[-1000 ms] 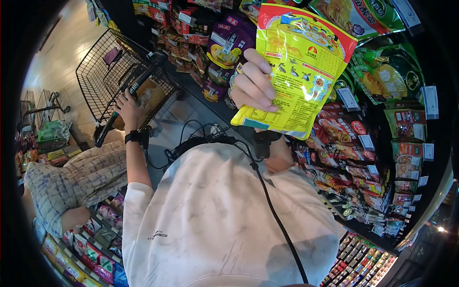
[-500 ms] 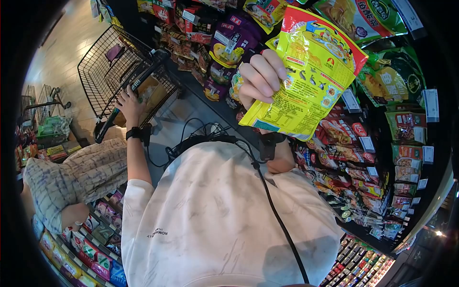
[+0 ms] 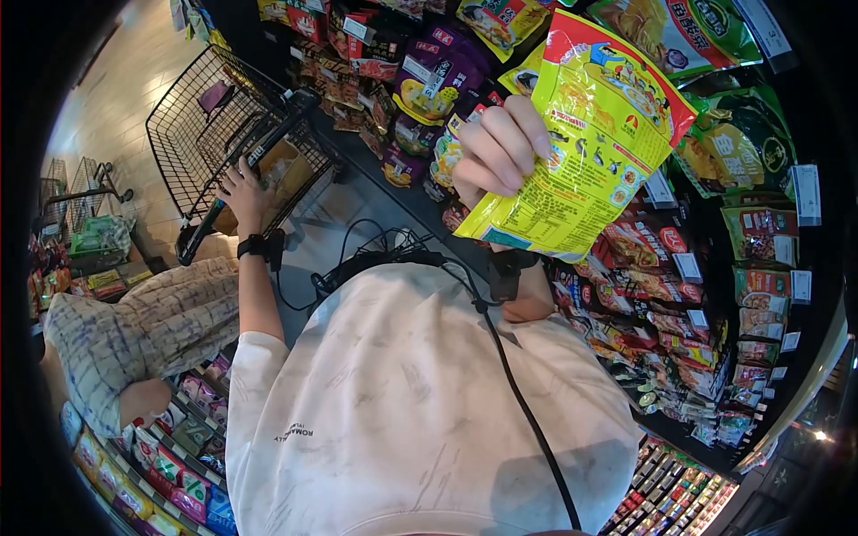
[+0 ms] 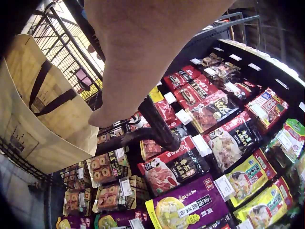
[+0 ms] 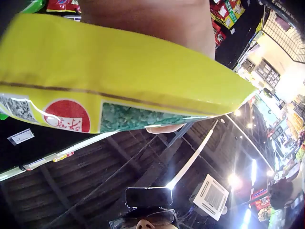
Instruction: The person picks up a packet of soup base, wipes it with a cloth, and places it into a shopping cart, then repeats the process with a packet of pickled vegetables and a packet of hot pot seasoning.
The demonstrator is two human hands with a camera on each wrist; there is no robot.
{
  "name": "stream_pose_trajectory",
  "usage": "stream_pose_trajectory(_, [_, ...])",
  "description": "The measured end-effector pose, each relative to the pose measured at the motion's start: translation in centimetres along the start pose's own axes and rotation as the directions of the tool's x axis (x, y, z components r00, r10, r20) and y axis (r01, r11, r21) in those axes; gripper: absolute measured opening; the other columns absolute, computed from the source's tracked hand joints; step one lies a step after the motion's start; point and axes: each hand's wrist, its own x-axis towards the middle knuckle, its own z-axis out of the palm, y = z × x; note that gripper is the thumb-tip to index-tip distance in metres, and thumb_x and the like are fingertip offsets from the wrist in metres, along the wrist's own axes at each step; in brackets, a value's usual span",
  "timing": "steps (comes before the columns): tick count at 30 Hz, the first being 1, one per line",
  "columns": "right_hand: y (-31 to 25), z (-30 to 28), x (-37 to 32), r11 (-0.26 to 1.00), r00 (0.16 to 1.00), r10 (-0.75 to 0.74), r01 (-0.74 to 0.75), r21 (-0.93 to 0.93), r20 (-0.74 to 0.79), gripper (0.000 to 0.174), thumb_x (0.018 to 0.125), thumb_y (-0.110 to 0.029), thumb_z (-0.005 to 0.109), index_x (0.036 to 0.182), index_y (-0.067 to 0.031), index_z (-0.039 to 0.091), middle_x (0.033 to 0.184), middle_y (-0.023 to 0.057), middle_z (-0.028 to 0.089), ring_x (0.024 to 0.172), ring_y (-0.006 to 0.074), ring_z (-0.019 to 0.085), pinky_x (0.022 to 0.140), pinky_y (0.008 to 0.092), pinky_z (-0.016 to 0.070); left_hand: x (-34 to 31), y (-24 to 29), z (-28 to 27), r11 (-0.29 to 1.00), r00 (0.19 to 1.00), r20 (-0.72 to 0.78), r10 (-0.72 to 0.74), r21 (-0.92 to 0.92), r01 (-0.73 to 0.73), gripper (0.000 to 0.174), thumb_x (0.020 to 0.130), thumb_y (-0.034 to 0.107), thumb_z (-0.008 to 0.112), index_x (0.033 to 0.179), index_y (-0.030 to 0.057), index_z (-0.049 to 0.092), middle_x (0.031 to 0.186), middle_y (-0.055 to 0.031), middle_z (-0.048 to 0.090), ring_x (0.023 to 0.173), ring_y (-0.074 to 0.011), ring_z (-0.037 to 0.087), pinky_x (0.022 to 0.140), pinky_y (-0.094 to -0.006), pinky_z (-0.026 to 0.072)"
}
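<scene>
My right hand [image 3: 500,147] grips the lower left edge of a yellow food pouch [image 3: 599,161] with a red top, its fingers curled over the printed back. In the right wrist view, the pouch's yellow bottom [image 5: 119,62] hides most of that hand. My left hand [image 3: 243,196] rests on the handle [image 3: 268,134] of a black wire shopping cart [image 3: 192,134], fingers spread across the bar. A tan bag [image 4: 43,100] with dark straps stands in the cart beside the left hand.
Shelves of purple pouches [image 3: 435,76], green pouches [image 3: 737,143] and red packets [image 3: 639,241] with price tags curve along the right. Another person in patterned clothing [image 3: 134,339] is at the left, near more carts [image 3: 85,192]. Black cables [image 3: 380,246] hang at my waist.
My right hand and the yellow pouch have shifted a little right, and the pouch has tilted and bent slightly. The left hand stays on the cart handle.
</scene>
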Motion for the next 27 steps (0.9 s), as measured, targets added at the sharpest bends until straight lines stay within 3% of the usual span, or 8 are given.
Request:
stream_pose_trajectory(21, [-0.3, 0.3, 0.0, 0.999, 0.999, 0.007, -0.005, 0.041, -0.042, 0.023, 0.103, -0.017, 0.049, 0.082, -0.0078, 0.049, 0.073, 0.0038, 0.046, 0.074, 0.0178, 0.049, 0.066, 0.0288, 0.0443, 0.1, -0.1, -0.4, 1.000, 1.000, 0.018, 0.024, 0.018, -0.024, 0.099, 0.077, 0.051, 0.077, 0.154, 0.0088, 0.032, 0.148, -0.0250, 0.040, 0.134, -0.0443, 0.041, 0.109, -0.0691, 0.0226])
stream_pose_trajectory(24, [0.2, 1.3, -0.3, 0.998, 0.989, -0.049, 0.054, 0.030, -0.142, 0.025, 0.103, -0.020, 0.050, 0.081, -0.0077, 0.049, 0.072, 0.0038, 0.045, 0.072, 0.0177, 0.048, 0.065, 0.0287, 0.0430, -0.8, 0.2, -1.2, 0.998, 0.996, -0.069, 0.050, -0.046, -0.054, 0.098, 0.078, 0.052, 0.075, 0.153, 0.0071, 0.032, 0.147, -0.0258, 0.041, 0.134, -0.0446, 0.041, 0.110, -0.0671, 0.0223])
stream_pose_trajectory(27, [-0.7, 0.1, -0.4, 1.000, 0.996, 0.028, -0.028, -0.004, -0.090, 0.030, 0.104, -0.024, 0.051, 0.079, -0.0080, 0.048, 0.071, 0.0036, 0.044, 0.071, 0.0177, 0.046, 0.063, 0.0291, 0.0418, -0.5, 0.3, 1.5, 0.994, 0.974, -0.227, 0.010, -0.103, -0.034, 0.098, 0.077, 0.052, 0.075, 0.153, 0.0051, 0.034, 0.144, -0.0268, 0.043, 0.133, -0.0443, 0.041, 0.112, -0.0647, 0.0224])
